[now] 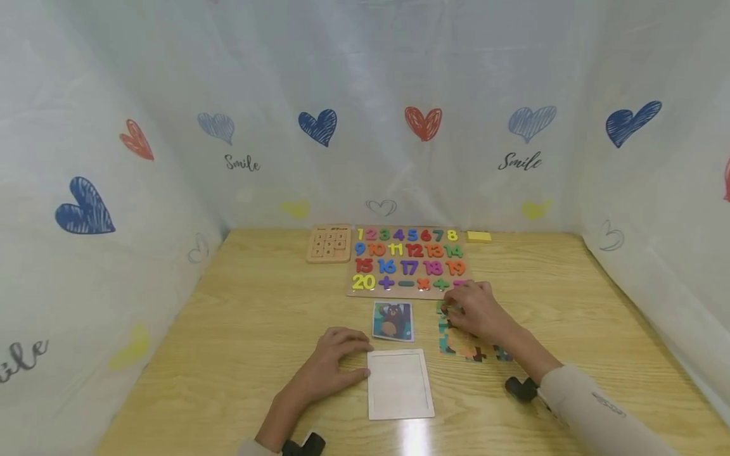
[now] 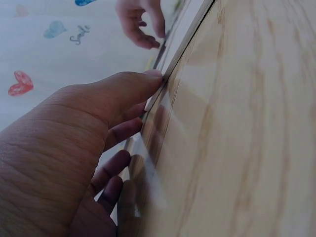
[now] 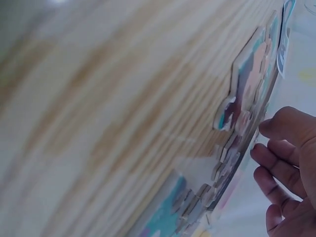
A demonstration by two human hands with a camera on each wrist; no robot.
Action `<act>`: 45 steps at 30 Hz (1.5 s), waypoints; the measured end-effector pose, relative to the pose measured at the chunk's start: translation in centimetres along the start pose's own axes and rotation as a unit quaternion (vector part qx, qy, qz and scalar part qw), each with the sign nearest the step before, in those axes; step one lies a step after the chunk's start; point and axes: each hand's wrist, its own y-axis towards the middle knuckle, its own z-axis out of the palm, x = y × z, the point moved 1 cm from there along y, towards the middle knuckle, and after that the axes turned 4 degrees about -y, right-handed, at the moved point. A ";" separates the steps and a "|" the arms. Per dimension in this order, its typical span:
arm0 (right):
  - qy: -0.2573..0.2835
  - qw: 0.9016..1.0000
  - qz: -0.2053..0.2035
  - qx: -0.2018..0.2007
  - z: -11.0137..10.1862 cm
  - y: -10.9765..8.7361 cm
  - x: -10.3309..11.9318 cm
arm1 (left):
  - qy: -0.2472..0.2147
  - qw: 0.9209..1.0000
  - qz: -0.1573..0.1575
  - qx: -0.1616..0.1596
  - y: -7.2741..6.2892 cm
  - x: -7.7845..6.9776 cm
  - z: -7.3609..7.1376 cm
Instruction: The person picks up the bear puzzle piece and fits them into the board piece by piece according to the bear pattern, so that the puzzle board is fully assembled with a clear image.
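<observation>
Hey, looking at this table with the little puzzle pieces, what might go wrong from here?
The right hand reaches over closely spread puzzle pieces, so it might knock or flip neighboring ones.
The number board lies right by that hand, so a knuckle could bump a number loose.
The left hand is at the edge of the white tray; a nudge might slide it.

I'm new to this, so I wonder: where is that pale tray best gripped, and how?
Probably by the left border of the pale tray, pinched between thumb and fingers coming from the left: it lies flat and looks thin, so its edge offers the hold, and the left hand is at that side.
</observation>
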 end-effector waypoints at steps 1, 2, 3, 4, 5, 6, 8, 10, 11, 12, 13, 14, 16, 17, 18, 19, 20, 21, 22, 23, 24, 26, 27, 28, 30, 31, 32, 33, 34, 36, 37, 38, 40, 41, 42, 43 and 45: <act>-0.005 1.000 -0.002 -0.003 -0.1 -0.1 0.0 | 0.001 1.000 0.002 0.001 0.0 0.0 0.0; -0.009 1.000 -0.003 -0.007 -0.2 -0.1 0.0 | 0.004 1.000 0.004 0.001 0.1 -0.1 0.0; -0.012 1.000 -0.004 -0.011 -0.3 -0.2 0.0 | 0.005 1.000 0.006 0.001 0.1 -0.1 0.0; -0.013 1.000 -0.006 -0.014 -0.4 -0.2 0.1 | 0.006 1.000 0.007 0.001 0.1 -0.2 -0.1; -0.014 1.000 -0.008 -0.018 -0.6 -0.2 0.1 | 0.006 1.000 0.007 0.001 0.1 -0.2 -0.1; -0.014 1.000 -0.010 -0.021 -0.7 -0.2 0.2 | 0.005 1.000 0.008 0.001 0.1 -0.2 -0.1; -0.014 0.999 -0.012 -0.026 -1.0 -0.2 0.5 | 0.005 1.000 0.007 0.001 0.1 -0.3 -0.2; -0.012 0.999 -0.015 -0.030 -1.3 -0.2 0.8 | 0.003 1.000 0.005 0.001 0.1 -0.3 -0.2; -0.010 0.999 -0.018 -0.033 -1.5 -0.2 1.0 | 0.002 1.000 0.004 0.002 0.1 -0.3 -0.2; -0.009 0.999 -0.022 -0.034 -1.7 -0.3 1.2 | 0.001 1.000 0.001 0.002 0.1 -0.3 -0.2; -0.004 0.999 -0.027 -0.036 -1.8 -0.4 1.5 | 0.000 1.000 -0.001 0.003 0.1 -0.2 -0.2; 0.001 0.999 -0.034 -0.039 -1.9 -0.4 1.7 | -0.002 1.000 -0.003 0.003 0.1 -0.2 -0.2; 0.009 0.998 -0.050 -0.047 -2.1 -0.6 2.1 | -0.004 1.000 -0.008 0.005 0.1 -0.2 -0.2; 0.012 0.997 -0.059 -0.053 -2.2 -0.7 2.3 | -0.005 1.000 -0.010 0.005 0.1 -0.1 -0.2; 0.015 0.996 -0.067 -0.059 -2.2 -0.7 2.5 | -0.005 1.000 -0.010 0.005 0.1 -0.1 -0.2; 0.019 0.995 -0.075 -0.065 -2.2 -0.8 2.7 | -0.005 1.000 -0.011 0.006 0.1 -0.1 -0.2; 0.019 0.994 -0.081 -0.070 -2.3 -0.9 2.9 | -0.007 1.000 -0.011 0.007 0.0 -0.2 -0.2; 0.019 0.993 -0.086 -0.075 -2.3 -0.9 3.1 | -0.007 1.000 -0.011 0.008 0.0 -0.2 -0.2; 0.020 0.993 -0.087 -0.078 -2.3 -1.0 3.3 | -0.007 1.000 -0.011 0.008 0.0 -0.2 -0.2; 0.024 0.993 -0.088 -0.078 -2.4 -1.0 3.5 | -0.007 1.000 -0.011 0.009 0.0 -0.2 -0.2; 0.026 0.993 -0.087 -0.076 -2.4 -1.1 3.8 | -0.007 1.000 -0.011 0.010 0.0 -0.2 -0.2; 0.029 0.993 -0.085 -0.071 -2.5 -1.2 4.3 | -0.006 1.000 -0.011 0.011 0.1 -0.2 -0.3; 0.031 0.993 -0.088 -0.071 -2.5 -1.2 4.6 | -0.004 1.000 -0.011 0.012 0.1 -0.2 -0.3; 0.032 0.993 -0.093 -0.072 -2.5 -1.3 4.9 | -0.004 1.000 -0.009 0.011 0.1 -0.2 -0.3; 0.031 0.991 -0.106 -0.078 -2.6 -1.4 5.4 | -0.002 1.000 -0.007 0.011 0.1 -0.2 -0.3; 0.033 0.990 -0.115 -0.081 -2.6 -1.4 5.7 | -0.002 1.000 -0.006 0.011 0.1 -0.2 -0.3; 0.031 0.988 -0.122 -0.086 -2.7 -1.5 5.9 | -0.003 1.000 -0.005 0.010 0.1 -0.2 -0.3; 0.030 0.987 -0.129 -0.088 -2.7 -1.5 6.2 | -0.003 1.000 -0.005 0.010 0.1 -0.2 -0.3; 0.030 0.987 -0.133 -0.090 -2.7 -1.5 6.4 | -0.003 1.000 -0.004 0.009 0.1 -0.1 -0.3; 0.026 0.987 -0.134 -0.089 -2.7 -1.5 6.8 | -0.004 1.000 -0.005 0.009 0.1 -0.1 -0.3; 0.025 0.987 -0.135 -0.088 -2.8 -1.4 7.0 | -0.005 1.000 -0.006 0.010 0.1 -0.2 -0.3; 0.022 0.987 -0.134 -0.086 -2.8 -1.4 7.1 | -0.005 1.000 -0.007 0.010 0.1 -0.2 -0.3; 0.022 0.987 -0.135 -0.082 -2.8 -1.4 7.3 | -0.006 1.000 -0.009 0.011 0.1 -0.2 -0.3; 0.023 0.987 -0.134 -0.080 -2.8 -1.4 7.4 | -0.007 1.000 -0.010 0.012 0.1 -0.3 -0.3; 0.024 0.988 -0.134 -0.078 -2.8 -1.4 7.5 | -0.007 1.000 -0.011 0.012 0.1 -0.3 -0.3; 0.026 0.988 -0.135 -0.076 -2.9 -1.4 7.6 | -0.006 1.000 -0.012 0.013 0.1 -0.3 -0.4; 0.026 0.987 -0.139 -0.074 -2.8 -1.4 7.8 | -0.007 1.000 -0.014 0.013 0.1 -0.2 -0.4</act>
